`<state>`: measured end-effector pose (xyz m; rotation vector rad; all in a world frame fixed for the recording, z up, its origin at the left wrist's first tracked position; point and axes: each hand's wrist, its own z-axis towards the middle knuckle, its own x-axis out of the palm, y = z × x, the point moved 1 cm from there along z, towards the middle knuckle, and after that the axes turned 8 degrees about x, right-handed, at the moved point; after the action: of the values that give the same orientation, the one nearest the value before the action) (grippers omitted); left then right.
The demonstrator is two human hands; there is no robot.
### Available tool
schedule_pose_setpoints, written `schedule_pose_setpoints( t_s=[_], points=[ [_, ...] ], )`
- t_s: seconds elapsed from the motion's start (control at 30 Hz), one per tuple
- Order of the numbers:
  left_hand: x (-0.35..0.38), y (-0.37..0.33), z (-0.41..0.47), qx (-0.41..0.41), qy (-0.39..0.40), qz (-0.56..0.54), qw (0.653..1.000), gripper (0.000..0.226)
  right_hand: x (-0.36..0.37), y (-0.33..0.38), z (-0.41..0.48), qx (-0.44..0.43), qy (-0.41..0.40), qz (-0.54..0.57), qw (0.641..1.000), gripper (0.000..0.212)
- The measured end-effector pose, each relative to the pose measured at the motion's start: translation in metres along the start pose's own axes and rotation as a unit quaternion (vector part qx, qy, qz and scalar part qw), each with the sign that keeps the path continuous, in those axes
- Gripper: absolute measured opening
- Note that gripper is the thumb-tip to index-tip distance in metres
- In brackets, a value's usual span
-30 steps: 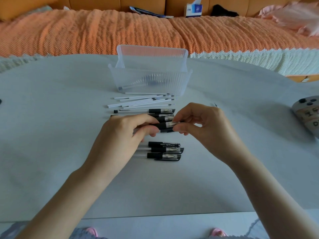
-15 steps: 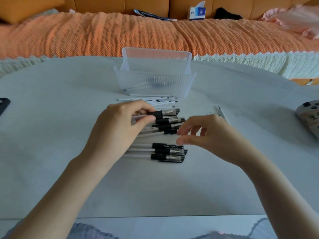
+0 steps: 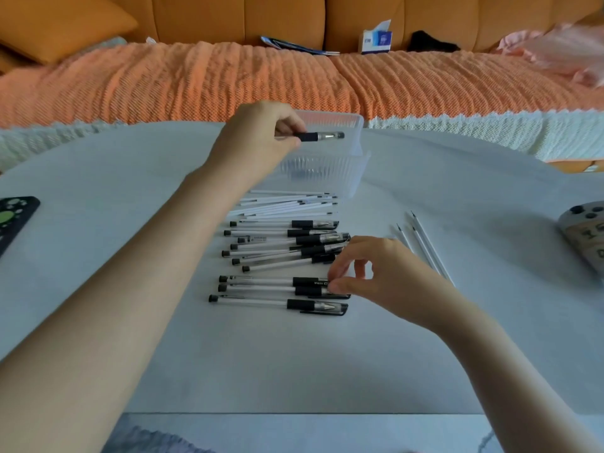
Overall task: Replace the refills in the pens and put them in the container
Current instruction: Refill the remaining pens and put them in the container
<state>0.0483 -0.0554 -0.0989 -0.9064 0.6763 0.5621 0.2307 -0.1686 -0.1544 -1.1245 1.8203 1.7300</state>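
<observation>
The gel pen [image 3: 322,136] hangs level over the ribbed clear container [image 3: 327,171], with the left hand [image 3: 258,138] clenched round its barrel. The right hand [image 3: 389,276] pinches a capped pen [image 3: 305,282] on the table [image 3: 425,354]. Released off-centre, the gel pen may clip the rim and bounce out.

Container [image 3: 327,171]: translucent ribbed plastic. Pens [image 3: 261,302]: clear glossy plastic, black caps. Surface [image 3: 294,361]: matt, smooth. Sofa cover [image 3: 163,83]: rough woven cloth.
</observation>
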Motion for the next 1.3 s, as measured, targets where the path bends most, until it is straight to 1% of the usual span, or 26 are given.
schedule_pose_setpoints(
  t_s=[0.13, 0.23, 0.3, 0.37, 0.47, 0.6, 0.7, 0.8, 0.9, 1.03, 1.2, 1.3],
  points=[
    [0.010, 0.020, 0.032, -0.028, 0.061, 0.012, 0.998, 0.017, 0.001, 0.002, 0.000, 0.007, 0.006, 0.000, 1.000, 0.007],
    [0.017, 0.032, 0.040, -0.049, 0.123, 0.022, 0.991, 0.017, 0.001, 0.003, -0.001, -0.001, 0.004, -0.010, 1.000, 0.007],
    [0.017, 0.036, 0.040, -0.057, 0.135, 0.008, 0.989, 0.018, 0.000, 0.004, -0.001, -0.001, -0.001, -0.016, 1.000, 0.008],
    [0.016, 0.034, 0.039, -0.055, 0.119, -0.011, 0.991, 0.020, -0.001, 0.003, -0.001, -0.001, -0.014, -0.023, 1.000, 0.010],
    [0.010, 0.021, 0.026, -0.022, 0.079, -0.022, 0.996, 0.020, -0.005, 0.003, -0.002, -0.008, -0.047, -0.025, 0.999, 0.012],
    [-0.004, -0.009, -0.022, 0.014, 0.040, -0.066, 0.997, 0.018, -0.011, 0.002, -0.002, -0.010, -0.094, -0.001, 0.996, 0.010],
    [-0.005, -0.026, -0.069, 0.013, 0.068, -0.106, 0.992, 0.016, -0.014, 0.000, 0.000, -0.011, -0.108, 0.034, 0.994, 0.009],
    [0.007, -0.031, -0.104, 0.006, 0.110, -0.088, 0.990, 0.019, -0.015, 0.001, -0.001, -0.020, -0.116, 0.058, 0.991, 0.010],
    [0.021, -0.029, -0.118, 0.006, 0.128, -0.062, 0.990, 0.024, -0.015, 0.004, -0.002, -0.030, -0.108, 0.077, 0.991, 0.009],
    [0.026, -0.032, -0.120, -0.001, 0.106, -0.108, 0.988, 0.012, -0.013, 0.006, -0.003, -0.043, -0.076, 0.091, 0.992, 0.008],
    [0.027, -0.031, -0.125, -0.005, 0.093, -0.114, 0.989, 0.013, -0.011, 0.006, -0.004, -0.049, -0.043, 0.093, 0.994, 0.002],
    [0.028, -0.030, -0.127, -0.018, 0.083, -0.122, 0.989, 0.007, -0.011, 0.006, -0.003, -0.041, -0.040, 0.096, 0.994, 0.008]
  ],
)
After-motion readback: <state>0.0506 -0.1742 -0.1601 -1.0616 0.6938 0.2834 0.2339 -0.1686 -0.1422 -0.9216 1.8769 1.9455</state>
